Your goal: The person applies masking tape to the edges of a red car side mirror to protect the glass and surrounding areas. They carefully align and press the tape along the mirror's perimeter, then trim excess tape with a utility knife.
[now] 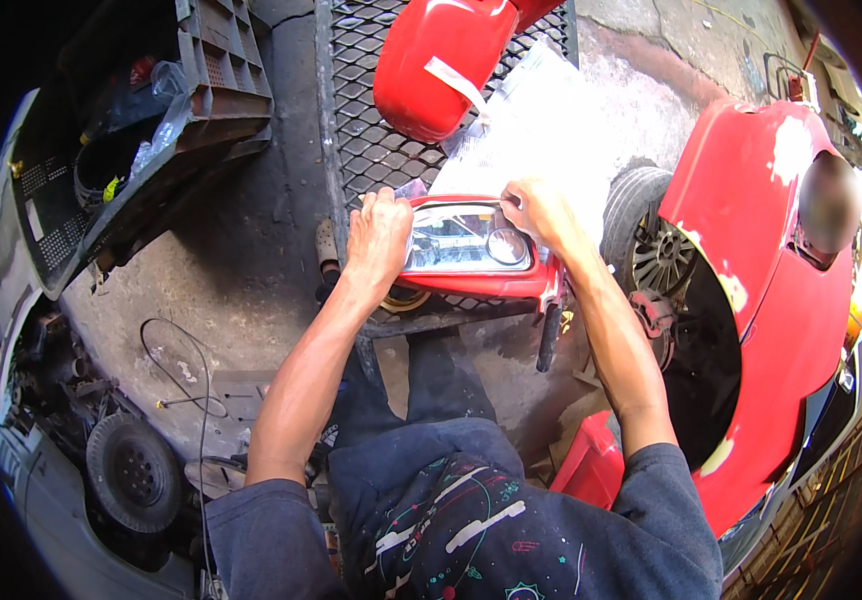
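A red-framed lamp (pixel 466 240) with a clear lens and a round element near its right end lies on the near end of a black mesh counter (pixel 359 130), between the person's 2 bare hands. The left hand (pixel 379 238) is at the lamp's upper left corner, its fingers bent in tight against the edge; whether this grip has hold of the rim or only presses on it, I cannot tell. The right hand (pixel 541 212) is at the upper right corner, thumb and fingers drawn close together at the rim; I cannot tell what, if anything, is pinched between them. A bit of clear film (pixel 412 189) shows just beside the left fingers. Partly under the lamp's left end is a yellowish ring (pixel 406 299), and a black rod-like piece (pixel 549 338) hangs below its right end. Beyond the lamp, a glaring white sheet (pixel 516 130) covers part of the mesh, and a red housing (pixel 436 85) bears a pale strip (pixel 456 84). To the right, a red car body (pixel 736 200) with pale patches stands beside an exposed wheel (pixel 641 225).
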Tool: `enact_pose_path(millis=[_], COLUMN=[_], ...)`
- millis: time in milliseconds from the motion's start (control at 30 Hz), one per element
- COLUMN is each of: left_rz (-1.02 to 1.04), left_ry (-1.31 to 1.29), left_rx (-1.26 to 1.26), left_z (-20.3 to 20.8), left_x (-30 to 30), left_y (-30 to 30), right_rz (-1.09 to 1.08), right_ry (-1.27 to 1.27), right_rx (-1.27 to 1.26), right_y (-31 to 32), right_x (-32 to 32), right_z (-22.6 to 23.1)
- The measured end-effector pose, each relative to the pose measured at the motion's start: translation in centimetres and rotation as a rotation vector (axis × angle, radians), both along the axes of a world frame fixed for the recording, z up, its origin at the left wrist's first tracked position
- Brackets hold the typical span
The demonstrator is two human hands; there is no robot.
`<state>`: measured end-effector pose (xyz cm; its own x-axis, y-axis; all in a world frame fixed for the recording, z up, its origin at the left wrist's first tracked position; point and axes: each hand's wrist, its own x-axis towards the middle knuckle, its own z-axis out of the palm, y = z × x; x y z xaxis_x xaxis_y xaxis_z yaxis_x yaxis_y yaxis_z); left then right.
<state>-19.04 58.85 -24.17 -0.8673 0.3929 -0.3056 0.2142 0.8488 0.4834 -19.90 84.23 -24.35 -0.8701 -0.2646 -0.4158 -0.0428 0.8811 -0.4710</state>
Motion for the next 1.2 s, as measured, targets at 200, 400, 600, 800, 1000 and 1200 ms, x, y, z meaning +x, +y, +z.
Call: enact_pose_path(millis=[200,400,600,800,1000,1200], left_rz=[0.008,0.000,-0.047,-0.159,-0.282,-0.312], left_ry=[0.016,0.014,-0.004,-0.042,-0.166,0.001], left_rx=[0.018,0.007,-0.053,-0.172,-0.166,0.158], left_z=[-0.2,0.0,0.9,2.2,3.1,0.8], left_x=[0.1,-0.1,-0.4,-0.7,-2.0,-3.5], left_y=[-0.2,-0.1,0.0,0.4,-1.1,-0.7], right_rz=[-0.007,0.058,0.115,0.204,0.348,0.129], right_ry=[-0.066,-0.037,-0.008,-0.067,-0.120,-0.093], right_rx=[0.002,-0.025,-0.059,0.094,0.136,-0.092], right_y=[0.0,0.6,0.9,0.7,2.2,0.4], right_x=[0.1,0.1,0.0,0.0,-0.9,-0.4], right_z=[0.2,-0.2,0.1,1.9,3.4,2.0])
